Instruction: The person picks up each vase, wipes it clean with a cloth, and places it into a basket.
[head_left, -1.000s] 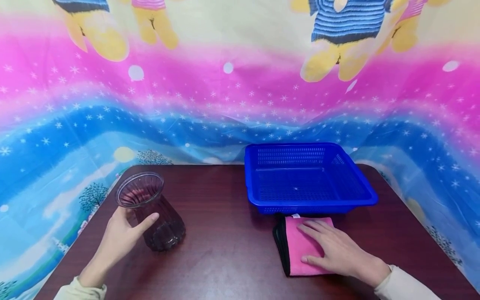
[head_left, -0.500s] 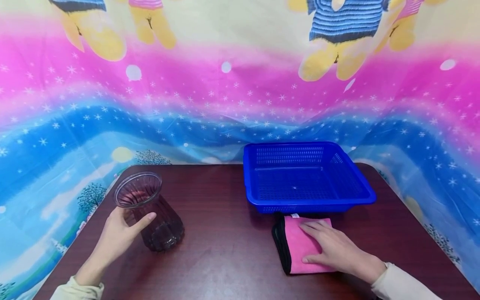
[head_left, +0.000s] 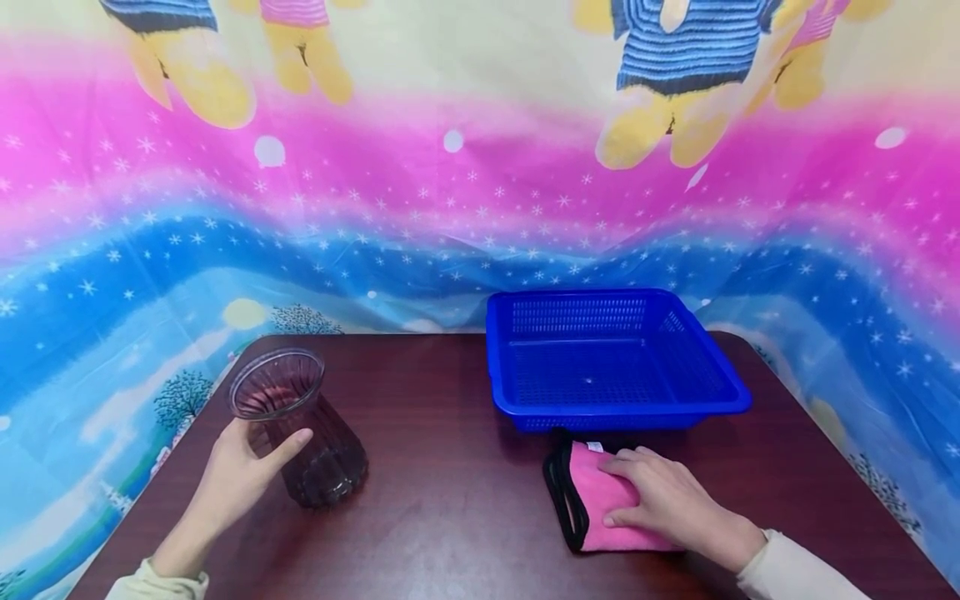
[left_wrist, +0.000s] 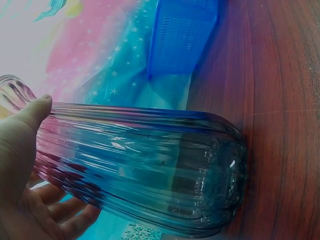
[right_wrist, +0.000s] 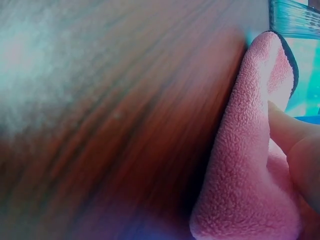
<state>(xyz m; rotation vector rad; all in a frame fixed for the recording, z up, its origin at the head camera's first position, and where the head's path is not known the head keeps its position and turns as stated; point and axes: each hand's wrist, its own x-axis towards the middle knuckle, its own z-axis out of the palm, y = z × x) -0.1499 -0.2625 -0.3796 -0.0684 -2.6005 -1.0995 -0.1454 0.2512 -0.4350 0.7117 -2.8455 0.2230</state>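
A ribbed clear glass vase (head_left: pixel 322 450) with a flared rim stands on the left of the table, its base on the wood in the left wrist view. My left hand (head_left: pixel 240 471) holds it around the neck, thumb on the near side and fingers behind the glass. To the right lies a folded pink cloth (head_left: pixel 596 500) with black edging and a small white tag. My right hand (head_left: pixel 667 504) grips this cloth between thumb and fingers, and its layers bulge apart at the left edge. Fleecy pink cloth (right_wrist: pixel 240 185) shows beside the thumb in the right wrist view.
Behind the cloth sits a blue plastic basket (head_left: pixel 615 408) with perforated walls and nothing in it. The dark red-brown wooden table (head_left: pixel 427 483) has rounded far corners. A patterned curtain (head_left: pixel 420 192) hangs along its back and sides.
My right hand's fingers have drawn in on the cloth, which has bunched up and parted at its folded left edge. The left hand and the vase stay where they were.
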